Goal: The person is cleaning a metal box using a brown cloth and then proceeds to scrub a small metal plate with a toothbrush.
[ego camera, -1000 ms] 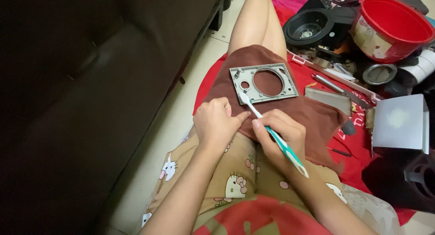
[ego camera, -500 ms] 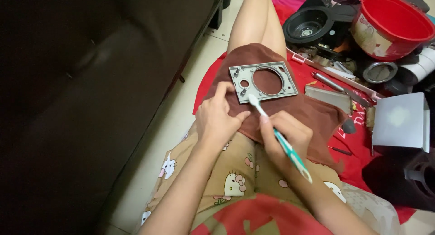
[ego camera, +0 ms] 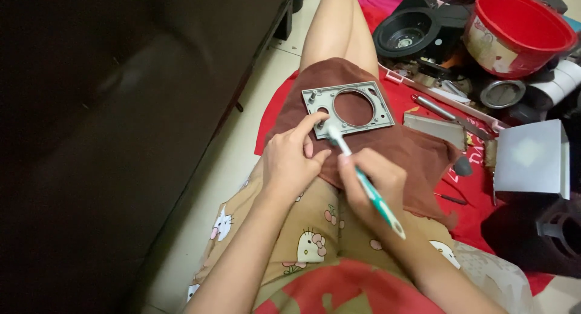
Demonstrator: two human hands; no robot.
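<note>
A grey square metal plate (ego camera: 372,115) with a large round hole lies on a brown cloth (ego camera: 417,153) over my leg. My right hand (ego camera: 372,184) is shut on a teal and white toothbrush (ego camera: 369,190), its head resting on the plate's near edge. My left hand (ego camera: 290,160) rests on the cloth beside it, the index finger touching the plate's near left corner.
A dark sofa (ego camera: 121,126) fills the left. To the right, on a red cloth (ego camera: 478,220), lie a red pot (ego camera: 517,29), a black round housing (ego camera: 408,32), a flat metal piece (ego camera: 439,129), a metal rod (ego camera: 436,108), a white box (ego camera: 532,160) and small parts.
The toothbrush head has moved a little along the plate's near edge, while my left index finger stays on the corner.
</note>
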